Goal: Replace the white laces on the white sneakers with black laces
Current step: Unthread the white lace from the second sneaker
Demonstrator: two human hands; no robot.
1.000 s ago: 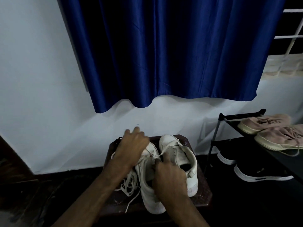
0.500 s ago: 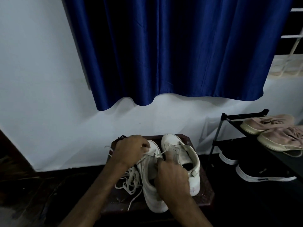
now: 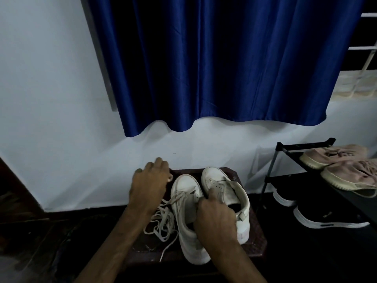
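Two white sneakers stand side by side on a dark wooden stool (image 3: 257, 240), toes toward the wall. My right hand (image 3: 215, 218) grips the left sneaker (image 3: 186, 213) at its opening, thumb near the eyelets. My left hand (image 3: 150, 184) hovers left of that shoe's toe, fingers curled, pinching a white lace (image 3: 177, 198) that runs taut from the eyelets to the hand. More loose white lace (image 3: 163, 224) lies piled on the stool beside the shoe. The right sneaker (image 3: 226, 193) shows bare eyelets with no lace.
A black shoe rack (image 3: 285, 148) stands at the right with pink shoes (image 3: 346, 174) on top and black shoes (image 3: 326, 217) below. A blue curtain (image 3: 224, 68) hangs on the white wall behind. The floor around the stool is dark.
My left hand has moved left and away from the left sneaker, drawing the white lace out with it. My right hand stays on the shoe.
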